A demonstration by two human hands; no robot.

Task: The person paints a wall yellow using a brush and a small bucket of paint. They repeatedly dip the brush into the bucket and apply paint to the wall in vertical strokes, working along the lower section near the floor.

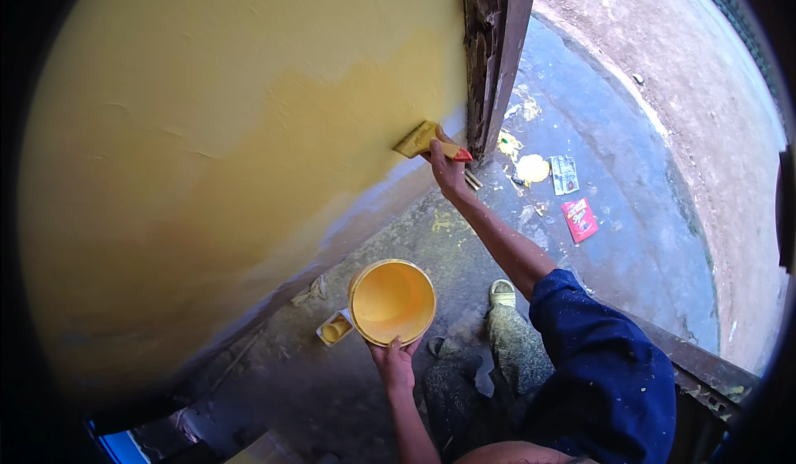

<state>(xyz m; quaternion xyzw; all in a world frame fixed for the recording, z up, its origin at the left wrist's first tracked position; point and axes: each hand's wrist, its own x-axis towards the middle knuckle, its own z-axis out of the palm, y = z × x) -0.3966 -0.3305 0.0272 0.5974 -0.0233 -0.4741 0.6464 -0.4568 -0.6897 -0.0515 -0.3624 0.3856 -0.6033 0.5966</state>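
Observation:
My right hand (446,165) is closed round the handle of a wide paintbrush (419,139), whose bristles are coated yellow and whose handle end is red. The bristles lie at the yellow wall (249,132), close to its lower right corner. Around them the paint looks darker than the paler yellow higher up, and a whitish strip runs along the wall's foot. Below, my left hand (395,364) grips a round bucket (392,301) by its near side, the thumb over the rim. Yellow paint coats the inside of the bucket; how deep it is I cannot tell.
A dark wooden door frame (495,58) edges the wall on the right. On the floor stands a small white container (334,328) with yellow inside. Beyond the doorway lie a red packet (580,219), a silvery packet (565,174) and a yellow paint-covered lump (531,169).

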